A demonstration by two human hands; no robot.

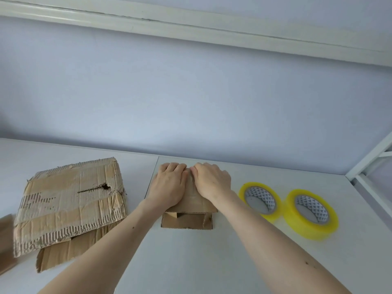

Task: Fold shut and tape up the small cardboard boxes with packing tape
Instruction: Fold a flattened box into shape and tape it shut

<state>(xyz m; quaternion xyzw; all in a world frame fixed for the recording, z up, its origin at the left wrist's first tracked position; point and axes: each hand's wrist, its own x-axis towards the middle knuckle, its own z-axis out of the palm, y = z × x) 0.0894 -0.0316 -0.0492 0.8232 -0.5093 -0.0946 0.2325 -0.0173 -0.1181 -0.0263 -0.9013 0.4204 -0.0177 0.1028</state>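
Pressing down one small box (pixel 187 217) flat-fingered with left hand (pixel 169 184) and right hand (pixel 213 180), two tape rolls (pixel 259 200) right, bare counter (pixel 191 262) nearer me.

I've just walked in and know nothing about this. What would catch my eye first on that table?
Probably the two hands, left hand and right hand, pressing side by side on top of a small cardboard box at the middle of the white table. Next, two bright yellow tape rolls lie flat just right of the box. A battered, flattened piece of cardboard lies at the left.
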